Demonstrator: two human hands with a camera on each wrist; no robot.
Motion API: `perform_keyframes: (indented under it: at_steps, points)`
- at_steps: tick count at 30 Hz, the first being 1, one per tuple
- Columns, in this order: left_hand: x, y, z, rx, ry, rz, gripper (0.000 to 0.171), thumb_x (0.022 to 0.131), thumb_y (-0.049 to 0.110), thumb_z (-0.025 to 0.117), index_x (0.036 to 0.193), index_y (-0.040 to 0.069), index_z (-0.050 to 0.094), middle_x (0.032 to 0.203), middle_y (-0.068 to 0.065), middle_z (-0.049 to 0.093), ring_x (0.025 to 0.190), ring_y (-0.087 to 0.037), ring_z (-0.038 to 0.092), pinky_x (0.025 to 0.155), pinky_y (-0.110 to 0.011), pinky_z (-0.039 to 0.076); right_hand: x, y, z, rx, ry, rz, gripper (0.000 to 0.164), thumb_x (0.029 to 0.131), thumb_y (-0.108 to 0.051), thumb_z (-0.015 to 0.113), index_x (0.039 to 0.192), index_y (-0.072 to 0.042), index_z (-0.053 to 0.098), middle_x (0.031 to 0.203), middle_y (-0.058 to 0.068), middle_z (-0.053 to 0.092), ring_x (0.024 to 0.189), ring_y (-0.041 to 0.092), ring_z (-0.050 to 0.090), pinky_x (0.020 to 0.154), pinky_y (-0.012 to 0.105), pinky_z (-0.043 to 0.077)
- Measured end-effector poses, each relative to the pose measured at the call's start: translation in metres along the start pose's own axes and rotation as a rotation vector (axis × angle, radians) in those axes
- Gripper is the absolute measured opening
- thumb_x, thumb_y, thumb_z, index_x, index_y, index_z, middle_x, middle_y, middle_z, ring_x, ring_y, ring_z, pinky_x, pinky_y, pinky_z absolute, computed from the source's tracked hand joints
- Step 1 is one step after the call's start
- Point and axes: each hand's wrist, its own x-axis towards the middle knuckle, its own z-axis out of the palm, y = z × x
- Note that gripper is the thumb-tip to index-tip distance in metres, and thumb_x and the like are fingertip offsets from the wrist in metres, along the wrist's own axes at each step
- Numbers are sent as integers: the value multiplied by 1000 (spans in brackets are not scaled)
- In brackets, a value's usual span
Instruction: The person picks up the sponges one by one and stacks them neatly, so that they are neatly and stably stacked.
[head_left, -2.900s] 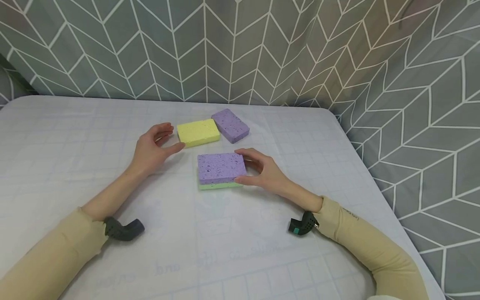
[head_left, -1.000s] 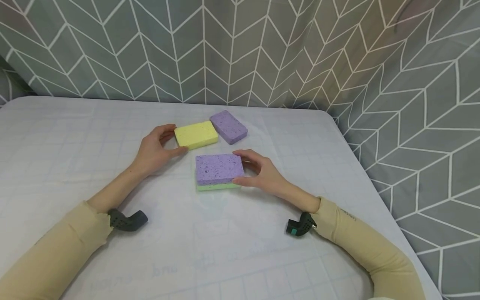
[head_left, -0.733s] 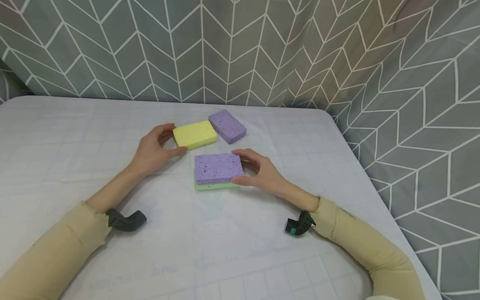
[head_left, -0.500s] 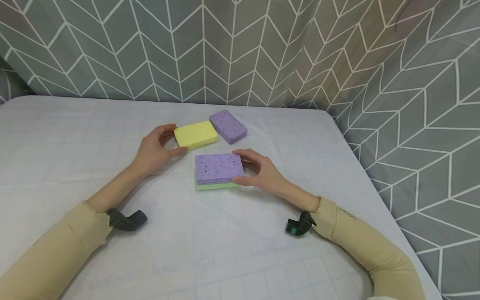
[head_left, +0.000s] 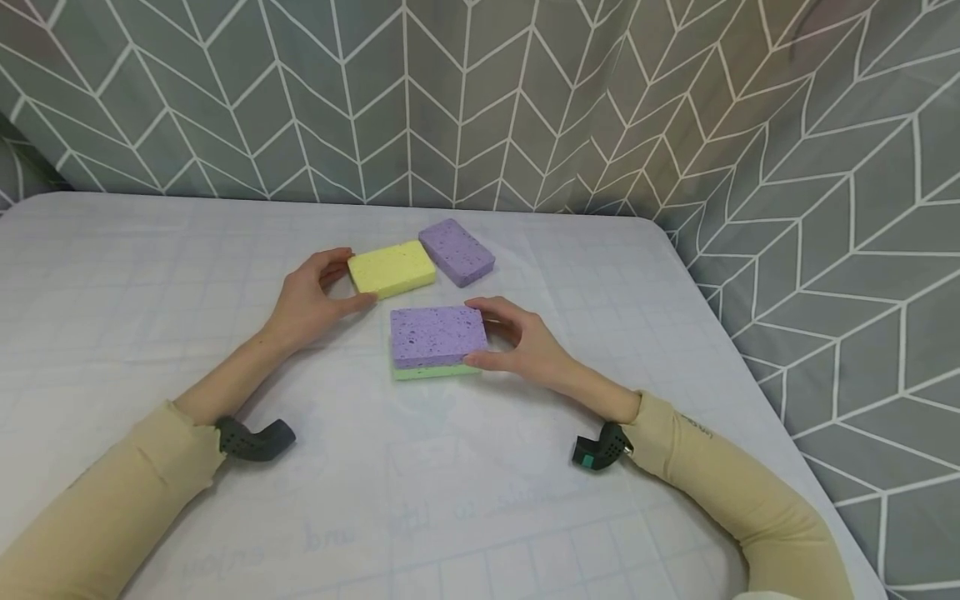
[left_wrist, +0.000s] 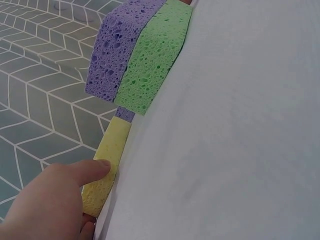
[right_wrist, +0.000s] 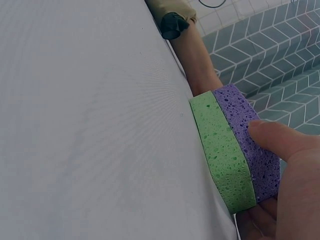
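My left hand (head_left: 307, 296), left of centre in the head view, grips the left end of a yellow sponge (head_left: 392, 268), thumb on its near side. The left wrist view, at lower left, shows the thumb flat against the yellow side and a fingertip past its lower end, which the head view hides.

My right hand (head_left: 528, 346), right of centre, pinches the right end of an upper purple sponge (head_left: 437, 337) in the middle of the frame. That sponge sits on a green sponge (head_left: 435, 372), of which the head view gives little more than a thin strip; both wrist views show its full pitted side. In the right wrist view my thumb presses the purple layer; I cannot tell whether my other fingers touch the green.

Farther up the head view, a rear purple sponge (head_left: 457, 252) lies askew just beside the yellow one's right end; in the left wrist view only a sliver shows.

Beige sleeves (head_left: 720, 475) and dark wrist cameras (head_left: 255, 439) fill the lower corners. Everything rests on a white cloth (head_left: 420, 433), with a grey chevron curtain (head_left: 442, 100) across the top.
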Motion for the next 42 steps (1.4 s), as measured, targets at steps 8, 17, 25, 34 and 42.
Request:
perform_keyframes:
  at_steps: [8,17,25,34,42]
  points:
    - [-1,-1,0,10,-3,7,82,88,25,78,151,-1,34,151,-23,42,140,-38,42,120,-47,37,0,1,0,-12,-5,-4,67,81,-3,80,142,-6,52,139,8,55,132,22,52,117,31,42]
    - [0,-1,1,16,2,19,80,88,24,78,151,-1,35,151,-22,42,139,-38,43,119,-46,38,0,0,-1,0,1,-1,66,82,-9,82,141,-7,53,137,7,57,130,19,54,117,30,42]
    - [0,-1,1,7,15,13,80,87,23,78,150,-2,36,151,-22,43,140,-38,43,120,-46,38,0,0,0,-11,-2,5,66,82,-7,81,141,-7,52,138,8,56,131,21,53,117,30,41]
    - [-1,-3,1,-5,33,21,78,86,21,79,149,-2,38,149,-21,44,139,-37,44,119,-44,39,0,-3,1,-9,-4,9,67,81,0,79,142,-5,52,139,10,55,133,24,51,118,33,40]
    - [-2,-2,1,-14,38,23,78,86,22,80,149,-1,39,149,-21,44,138,-37,45,119,-44,39,0,-3,1,-19,-3,6,67,81,-1,80,142,-7,52,138,9,56,133,22,52,118,31,40]
